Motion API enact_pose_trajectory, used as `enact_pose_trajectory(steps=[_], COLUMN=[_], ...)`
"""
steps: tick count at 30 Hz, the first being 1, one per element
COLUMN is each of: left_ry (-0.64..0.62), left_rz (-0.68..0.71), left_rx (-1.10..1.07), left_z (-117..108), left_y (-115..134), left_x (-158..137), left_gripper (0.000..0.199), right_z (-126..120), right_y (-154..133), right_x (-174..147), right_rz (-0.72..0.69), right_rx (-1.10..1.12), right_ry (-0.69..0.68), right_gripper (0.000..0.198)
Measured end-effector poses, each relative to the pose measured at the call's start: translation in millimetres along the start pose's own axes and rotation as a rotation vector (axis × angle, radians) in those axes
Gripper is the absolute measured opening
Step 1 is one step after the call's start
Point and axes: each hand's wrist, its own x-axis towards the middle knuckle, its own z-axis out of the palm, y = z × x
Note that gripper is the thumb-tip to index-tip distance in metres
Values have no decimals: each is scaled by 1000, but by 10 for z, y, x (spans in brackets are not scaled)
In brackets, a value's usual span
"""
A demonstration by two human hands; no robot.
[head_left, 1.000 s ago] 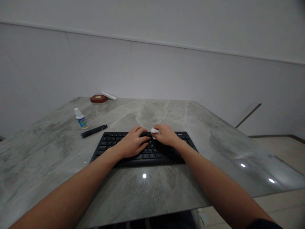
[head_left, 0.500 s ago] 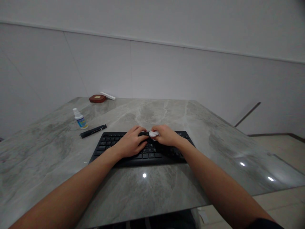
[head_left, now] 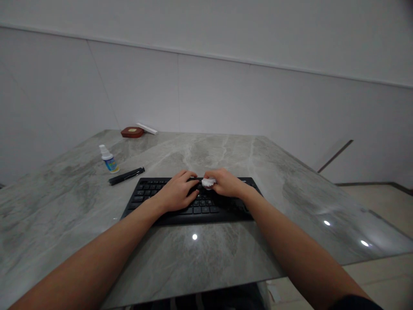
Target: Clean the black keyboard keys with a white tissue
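Note:
A black keyboard (head_left: 200, 218) lies flat on the marble-patterned table in front of me. My left hand (head_left: 180, 191) rests over its left-middle keys, palm down with the fingers apart. A crumpled white wipe or tissue (head_left: 208, 183) is pinched in my right hand (head_left: 226, 183), at the keyboard's upper middle. The wipe is close to the top rows of keys; whether it presses on them is hard to tell. Both hands cover part of the keys, and the right side of the keyboard lies in shadow under my right hand.
Left of the keyboard lies a slim black folded object (head_left: 127, 176). Beyond it stands a small spray bottle (head_left: 109, 159) with a white top. A reddish-brown case (head_left: 132, 132) and a white flat strip (head_left: 146, 128) sit at the table's (head_left: 206, 150) far left edge, near the wall.
Both hands stay almost in place over the keyboard. The left fingertips have shifted slightly, and a little more of the white wipe shows in my right hand. Other objects are unmoved.

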Motion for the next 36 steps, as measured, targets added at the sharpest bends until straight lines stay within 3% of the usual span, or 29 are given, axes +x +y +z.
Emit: enact_pose_trajectory(steps=[4,10,21,36], left_ry=[-13,-29,-28,-23], left_rz=[-6,-22,-26,-7], left_rx=[-7,0,-9,-20], left_z=[1,8,37,23], left_y=[1,-3,-14,-15], left_x=[-1,-6,-7,1], left_gripper=[23,27,28,27], right_z=[48,-17,133,144], right_y=[-7,71,206,189], right_x=[9,7,96,135], right_rz=[-49,-10,-31,-64], right_rx=[44,49,-97,-121], right_ry=[54,-1,153,118], right_gripper=[29,21,18,23])
